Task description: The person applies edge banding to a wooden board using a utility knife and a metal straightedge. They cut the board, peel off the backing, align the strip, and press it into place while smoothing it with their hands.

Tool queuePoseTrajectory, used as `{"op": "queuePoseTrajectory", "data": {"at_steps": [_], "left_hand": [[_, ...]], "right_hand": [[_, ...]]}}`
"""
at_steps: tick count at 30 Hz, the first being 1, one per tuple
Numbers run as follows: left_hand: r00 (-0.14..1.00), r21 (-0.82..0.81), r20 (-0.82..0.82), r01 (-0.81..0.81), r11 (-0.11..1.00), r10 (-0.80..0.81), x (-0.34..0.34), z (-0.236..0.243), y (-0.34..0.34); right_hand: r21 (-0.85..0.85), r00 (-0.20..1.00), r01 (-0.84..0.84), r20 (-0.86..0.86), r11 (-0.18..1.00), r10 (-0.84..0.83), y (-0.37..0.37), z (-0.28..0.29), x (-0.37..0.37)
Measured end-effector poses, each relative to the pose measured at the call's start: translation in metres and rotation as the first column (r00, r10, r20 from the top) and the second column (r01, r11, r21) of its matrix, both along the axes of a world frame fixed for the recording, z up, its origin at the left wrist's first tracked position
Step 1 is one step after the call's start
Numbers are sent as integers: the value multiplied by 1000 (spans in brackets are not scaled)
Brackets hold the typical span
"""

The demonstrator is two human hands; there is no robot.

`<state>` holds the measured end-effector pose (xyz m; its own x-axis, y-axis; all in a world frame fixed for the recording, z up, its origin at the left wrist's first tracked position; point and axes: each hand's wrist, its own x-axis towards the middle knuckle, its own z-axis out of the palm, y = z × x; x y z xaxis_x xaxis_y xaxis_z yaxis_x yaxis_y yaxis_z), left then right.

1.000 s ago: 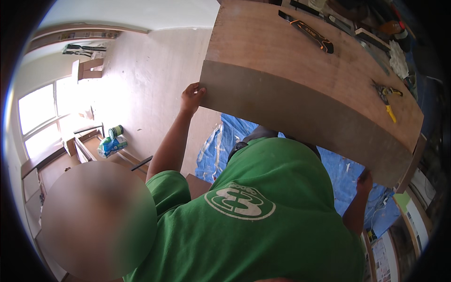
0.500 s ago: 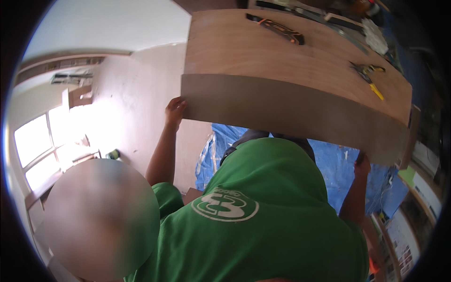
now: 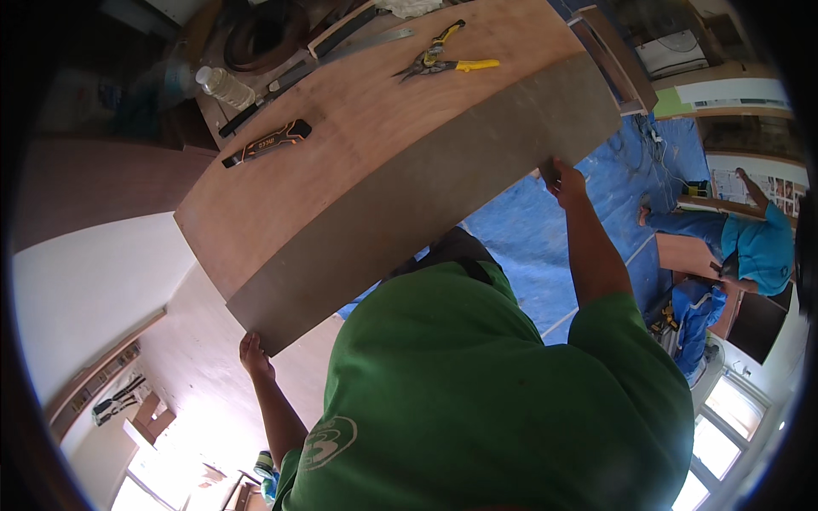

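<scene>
A long grey-brown laminate sheet (image 3: pixel 409 179) lies along the near side of a wooden board (image 3: pixel 358 128). My left hand (image 3: pixel 256 356) pinches its near left corner. Toward the sheet's right end, my right hand (image 3: pixel 566 183) is closed at the near edge; a small dark patch by those fingers cannot be made out. On the bare wood beyond the sheet rest a black-and-orange utility knife (image 3: pixel 267 143) and tin snips (image 3: pixel 439 60) with yellow handles.
Past the board's far edge are a metal ruler (image 3: pixel 366 44), a clear bottle (image 3: pixel 225 88) and a dark coiled roll (image 3: pixel 260 34). Blue sheeting (image 3: pixel 520 234) covers the floor. Another person (image 3: pixel 758 247) in a blue shirt is at the right, near a blue bag (image 3: pixel 697 319).
My view has swung right, so the board and sheet now appear tilted, and the other person has come into view. Both hands are still at the sheet's near edge.
</scene>
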<state>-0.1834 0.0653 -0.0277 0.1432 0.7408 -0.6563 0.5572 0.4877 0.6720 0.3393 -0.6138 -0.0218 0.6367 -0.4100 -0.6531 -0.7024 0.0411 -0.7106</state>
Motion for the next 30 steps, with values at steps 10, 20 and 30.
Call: {"op": "queuePoseTrajectory", "data": {"at_steps": [10, 20, 30], "left_hand": [[997, 61, -71, -10, 998, 14, -1, -13, 4], [998, 30, -57, 10, 999, -9, 2, -4, 0], [992, 55, -7, -126, 990, 127, 23, 12, -14]], "right_hand": [[53, 997, 14, 74, 999, -18, -7, -19, -3], [-4, 996, -20, 85, 1000, 20, 2, -14, -7], [1, 993, 117, -9, 993, -117, -3, -5, -16]]}}
